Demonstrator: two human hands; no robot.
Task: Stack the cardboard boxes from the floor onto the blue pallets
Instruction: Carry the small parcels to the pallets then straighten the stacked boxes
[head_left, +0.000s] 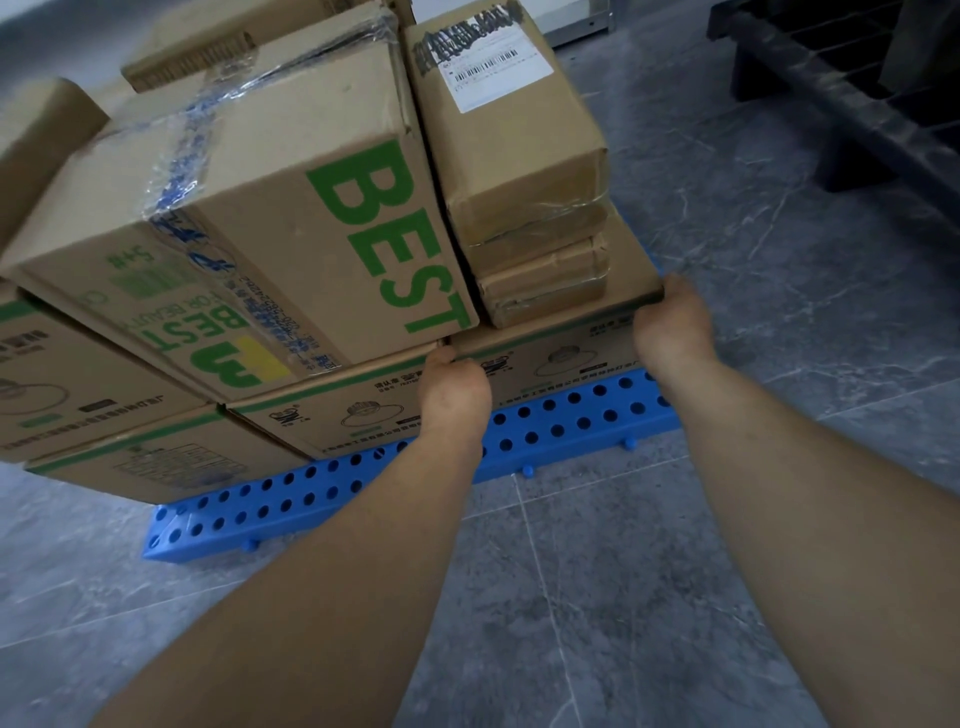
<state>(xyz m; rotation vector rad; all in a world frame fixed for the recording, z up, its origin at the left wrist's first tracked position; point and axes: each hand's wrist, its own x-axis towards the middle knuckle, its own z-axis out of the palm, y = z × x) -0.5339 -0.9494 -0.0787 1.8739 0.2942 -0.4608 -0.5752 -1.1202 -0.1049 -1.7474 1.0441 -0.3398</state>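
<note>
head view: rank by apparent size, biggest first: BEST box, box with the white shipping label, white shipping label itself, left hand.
1. BEST box, clearly largest.
2. Labelled box.
3. White shipping label and left hand: they look alike, and the hand is nearer the camera, so no ranking.

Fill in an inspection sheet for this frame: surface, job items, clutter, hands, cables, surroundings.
Surface: grey stone-look floor tiles.
Job's things: blue pallet carrying stacked cardboard boxes; big BEST box on top, labelled box beside it, lamp-print box at the bottom right.
Clutter: nothing seen.
Grippers: left hand and right hand both grip the lamp-print box's top edge.
Cables: nothing seen.
Surroundings: black pallet at the upper right.
</note>
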